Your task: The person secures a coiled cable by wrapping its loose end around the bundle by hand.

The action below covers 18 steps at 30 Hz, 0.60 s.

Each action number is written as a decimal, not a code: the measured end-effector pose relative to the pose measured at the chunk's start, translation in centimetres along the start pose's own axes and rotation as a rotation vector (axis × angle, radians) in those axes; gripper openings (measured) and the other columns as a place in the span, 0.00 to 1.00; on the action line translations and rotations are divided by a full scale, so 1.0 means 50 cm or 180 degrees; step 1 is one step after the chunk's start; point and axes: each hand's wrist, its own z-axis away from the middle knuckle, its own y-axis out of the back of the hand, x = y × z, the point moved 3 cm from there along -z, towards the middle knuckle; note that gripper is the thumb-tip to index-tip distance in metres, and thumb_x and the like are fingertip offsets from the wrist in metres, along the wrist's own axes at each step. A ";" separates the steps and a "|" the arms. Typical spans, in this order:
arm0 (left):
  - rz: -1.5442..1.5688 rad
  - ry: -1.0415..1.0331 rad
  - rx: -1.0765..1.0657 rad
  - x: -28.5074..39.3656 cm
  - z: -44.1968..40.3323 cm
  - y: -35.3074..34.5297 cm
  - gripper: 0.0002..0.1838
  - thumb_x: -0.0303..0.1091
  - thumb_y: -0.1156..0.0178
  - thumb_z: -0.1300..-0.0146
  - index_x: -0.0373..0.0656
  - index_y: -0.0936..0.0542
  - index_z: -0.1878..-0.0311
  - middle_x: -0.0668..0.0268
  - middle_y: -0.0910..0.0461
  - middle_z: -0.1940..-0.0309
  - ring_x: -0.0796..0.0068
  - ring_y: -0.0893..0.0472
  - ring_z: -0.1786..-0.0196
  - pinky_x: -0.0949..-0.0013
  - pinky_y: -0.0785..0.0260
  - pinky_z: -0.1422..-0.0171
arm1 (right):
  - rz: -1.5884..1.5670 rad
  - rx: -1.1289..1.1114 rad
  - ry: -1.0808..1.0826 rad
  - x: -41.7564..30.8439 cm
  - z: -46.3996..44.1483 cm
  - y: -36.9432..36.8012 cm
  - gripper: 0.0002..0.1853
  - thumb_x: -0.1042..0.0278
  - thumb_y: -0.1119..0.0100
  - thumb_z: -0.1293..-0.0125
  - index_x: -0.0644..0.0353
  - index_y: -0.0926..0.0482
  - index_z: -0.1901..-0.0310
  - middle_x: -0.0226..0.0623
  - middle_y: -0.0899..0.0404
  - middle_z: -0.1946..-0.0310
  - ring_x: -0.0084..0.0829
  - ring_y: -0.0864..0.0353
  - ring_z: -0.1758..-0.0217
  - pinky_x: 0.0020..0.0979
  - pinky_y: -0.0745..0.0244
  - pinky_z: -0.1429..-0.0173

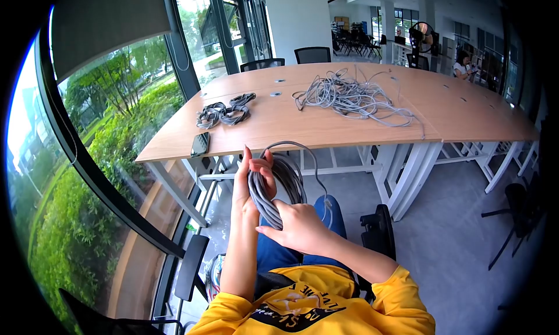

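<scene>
A coiled grey cable [289, 182] is held above my lap, just in front of the table's near edge. My left hand [251, 180] grips the coil's left side, with the fingers bent over the loops. Lower down, my right hand [297, 225] is closed around the bottom of the coil. A loose length of the cable arcs over the top and hangs down on the right. On the wooden table [262, 128] lies a big tangled heap of grey cables [349, 99]. Several bundled cables [224, 112] lie farther left.
A dark phone [200, 144] rests near the table's left front edge. Black chairs [312, 55] stand behind the table. Windows line the left side. My chair's armrests [192, 268] flank me, and white table legs [413, 177] stand ahead. A person [463, 67] sits far back right.
</scene>
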 end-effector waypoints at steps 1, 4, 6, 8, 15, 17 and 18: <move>0.0110 0.0091 -0.0087 0.000 0.000 0.002 0.22 0.43 0.42 0.43 0.31 0.31 0.59 0.77 0.29 0.82 0.87 0.28 0.79 0.80 0.31 0.66 | -0.0032 0.0210 0.0102 -0.003 -0.001 0.004 0.20 0.52 0.38 0.50 0.62 0.31 0.76 0.41 0.29 0.89 0.42 0.26 0.84 0.35 0.32 0.79; 0.0198 0.0132 -0.0137 0.004 0.004 0.003 0.23 0.45 0.43 0.43 0.30 0.31 0.59 0.77 0.32 0.85 0.89 0.32 0.83 0.84 0.34 0.72 | -0.0071 0.0619 0.0202 0.011 -0.002 -0.008 0.20 0.51 0.38 0.51 0.61 0.29 0.79 0.41 0.30 0.91 0.41 0.26 0.86 0.34 0.32 0.81; 0.0037 0.0416 -0.0422 -0.007 0.013 -0.008 0.23 0.46 0.45 0.41 0.30 0.31 0.59 0.78 0.35 0.86 0.90 0.36 0.85 0.85 0.39 0.77 | 0.0060 0.0706 0.0268 0.017 0.003 -0.013 0.20 0.50 0.38 0.50 0.61 0.28 0.81 0.42 0.30 0.91 0.39 0.26 0.87 0.33 0.32 0.81; -0.0036 0.0251 -0.0233 -0.009 0.012 -0.011 0.22 0.46 0.52 0.37 0.30 0.30 0.61 0.78 0.38 0.89 0.90 0.40 0.88 0.84 0.45 0.82 | 0.0203 0.0784 0.0550 0.024 0.009 -0.010 0.20 0.51 0.37 0.51 0.60 0.30 0.83 0.40 0.32 0.92 0.37 0.27 0.88 0.32 0.33 0.82; -0.0966 0.0293 -0.0699 -0.025 0.046 -0.011 0.22 0.44 0.67 0.32 0.38 0.34 0.73 0.80 0.45 0.97 0.87 0.45 0.96 0.82 0.51 0.90 | 0.0878 0.0437 0.1393 0.046 0.025 -0.008 0.16 0.59 0.35 0.55 0.58 0.33 0.81 0.36 0.31 0.89 0.33 0.27 0.83 0.29 0.32 0.74; -0.1329 0.0302 -0.0820 -0.029 0.059 -0.007 0.21 0.43 0.67 0.32 0.37 0.33 0.73 0.80 0.45 0.97 0.88 0.46 0.96 0.82 0.51 0.90 | 0.0952 0.0269 0.1468 0.052 0.030 -0.015 0.16 0.61 0.35 0.57 0.60 0.32 0.78 0.38 0.29 0.85 0.33 0.25 0.77 0.29 0.30 0.67; -0.1687 0.0293 -0.0940 -0.032 0.067 -0.006 0.21 0.43 0.67 0.32 0.37 0.33 0.73 0.80 0.46 0.97 0.88 0.46 0.96 0.82 0.52 0.90 | 0.0836 0.0271 0.1554 0.052 0.034 -0.019 0.16 0.59 0.35 0.56 0.60 0.31 0.76 0.38 0.28 0.82 0.34 0.25 0.73 0.29 0.31 0.64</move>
